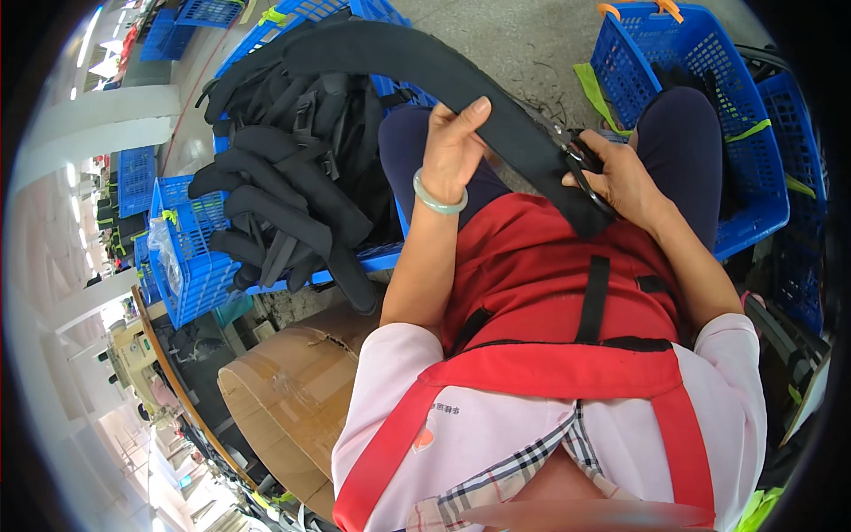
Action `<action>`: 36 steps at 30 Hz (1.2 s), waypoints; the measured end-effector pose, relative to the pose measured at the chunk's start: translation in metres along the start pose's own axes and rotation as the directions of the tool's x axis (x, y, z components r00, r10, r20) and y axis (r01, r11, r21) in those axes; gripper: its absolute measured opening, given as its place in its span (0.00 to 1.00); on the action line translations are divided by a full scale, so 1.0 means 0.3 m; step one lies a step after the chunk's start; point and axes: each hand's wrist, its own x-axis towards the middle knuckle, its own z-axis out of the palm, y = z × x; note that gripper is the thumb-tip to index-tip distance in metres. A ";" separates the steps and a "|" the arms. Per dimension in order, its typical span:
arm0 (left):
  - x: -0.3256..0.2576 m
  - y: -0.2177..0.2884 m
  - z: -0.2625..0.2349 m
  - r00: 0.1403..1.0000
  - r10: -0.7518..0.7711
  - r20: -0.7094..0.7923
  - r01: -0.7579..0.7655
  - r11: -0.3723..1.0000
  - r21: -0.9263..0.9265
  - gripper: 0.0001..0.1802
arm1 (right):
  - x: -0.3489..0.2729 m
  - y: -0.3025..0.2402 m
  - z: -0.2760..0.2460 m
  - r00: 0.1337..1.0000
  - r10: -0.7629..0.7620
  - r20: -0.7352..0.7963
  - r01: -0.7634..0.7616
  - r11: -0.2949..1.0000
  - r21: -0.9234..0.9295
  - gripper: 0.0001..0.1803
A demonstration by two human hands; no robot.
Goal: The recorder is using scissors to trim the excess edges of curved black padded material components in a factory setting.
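Note:
A long black padded strap (510, 129) arches from the blue basket at the upper left down to my lap. My left hand (454, 146), with a pale bangle at the wrist, grips the strap near its middle, thumb on top. My right hand (620, 173) is closed round the dark handles of a pair of scissors (562, 136). Their metal blades lie along the strap's right edge and point away from me. Whether the blades are apart is hard to tell. The strap's near end rests against my red apron (550, 284).
A blue basket (383, 259) at the left is heaped with black padded straps (301, 168) and buckles. Another blue basket (753, 195) with dark items stands at the right. A cardboard box (284, 390) sits at the lower left, near a smaller blue crate (191, 266).

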 end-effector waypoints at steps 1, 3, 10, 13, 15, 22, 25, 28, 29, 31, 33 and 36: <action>0.007 0.011 0.002 0.999 0.053 0.005 -0.053 0.999 -0.006 0.08 | 0.005 -0.001 0.014 1.000 -0.017 -0.011 0.017 1.000 0.004 0.25; 0.005 -0.001 0.014 0.998 0.058 0.010 -0.058 0.998 0.012 0.08 | 0.018 -0.008 0.020 0.999 -0.036 -0.023 0.036 0.999 0.005 0.26; -0.009 -0.038 0.022 0.999 0.040 -0.005 -0.040 0.999 0.018 0.10 | 0.030 -0.026 0.013 0.998 -0.053 -0.046 0.051 0.997 -0.057 0.26; -0.006 -0.039 0.026 1.000 0.029 -0.002 -0.029 1.000 0.000 0.10 | 0.047 -0.040 -0.001 1.000 -0.025 -0.008 0.025 0.999 -0.023 0.27; -0.009 -0.043 0.011 0.999 0.038 -0.006 -0.038 0.999 0.001 0.11 | 0.051 -0.045 -0.003 1.000 0.009 -0.004 -0.009 1.000 -0.005 0.27; 0.042 0.057 0.029 0.986 0.161 -0.033 -0.159 0.986 0.050 0.08 | 0.049 -0.003 0.011 0.999 -0.031 0.015 0.030 0.999 0.019 0.28; 0.054 0.043 0.047 0.989 0.147 -0.029 -0.145 0.986 0.078 0.06 | 0.063 -0.007 0.028 0.993 -0.088 -0.080 0.090 0.996 0.020 0.28; 0.045 0.034 0.047 0.990 0.126 -0.068 -0.121 0.991 0.062 0.06 | 0.069 -0.015 0.033 0.999 -0.047 -0.013 0.048 0.996 0.076 0.27; 0.038 0.032 0.044 0.988 0.129 -0.083 -0.124 0.990 0.066 0.06 | 0.069 -0.014 0.032 0.999 -0.045 -0.010 0.046 0.996 0.078 0.27; 0.029 0.028 0.037 0.990 0.118 -0.079 -0.116 0.993 0.039 0.07 | 0.067 -0.016 0.030 0.999 -0.030 0.018 0.028 0.995 0.093 0.27; 0.031 0.020 0.038 0.991 0.114 -0.070 -0.113 0.993 0.012 0.08 | 0.075 -0.015 0.026 0.998 -0.056 0.009 0.055 0.996 0.077 0.27; 0.030 0.004 0.032 0.989 0.142 -0.039 -0.139 0.988 0.074 0.09 | 0.081 -0.015 0.024 0.998 -0.066 0.007 0.065 0.995 0.078 0.28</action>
